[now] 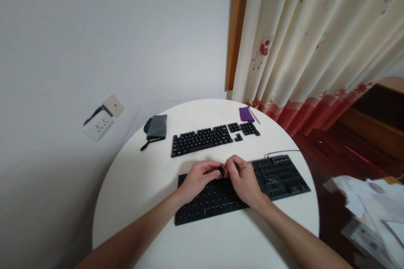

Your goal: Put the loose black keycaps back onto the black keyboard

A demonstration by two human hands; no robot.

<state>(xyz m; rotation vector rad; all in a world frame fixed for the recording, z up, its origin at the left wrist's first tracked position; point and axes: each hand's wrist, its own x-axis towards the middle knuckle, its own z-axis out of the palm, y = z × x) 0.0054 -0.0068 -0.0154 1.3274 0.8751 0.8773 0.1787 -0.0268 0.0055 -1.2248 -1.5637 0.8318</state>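
A black keyboard base (221, 199) with its keycaps off lies on the white round table, and both hands are over its upper middle. My left hand (202, 178) is closed in a pinch on a small black keycap (221, 171). Close beside it, my right hand (244, 180) is closed around what looks like a wire keycap puller (241, 167); its thin wire shows at the fingers, but most of it is hidden. The two hands' fingertips nearly meet. Behind them, loose black keycaps (202, 138) are laid out in keyboard order.
A grey cloth pouch (157, 127) with dark and yellow edges rests at the table's back left. At the back right are a purple cloth (246, 114) and a thin brush-like stick (254, 115). A cable (284, 151) runs from the keyboard over the table's right edge.
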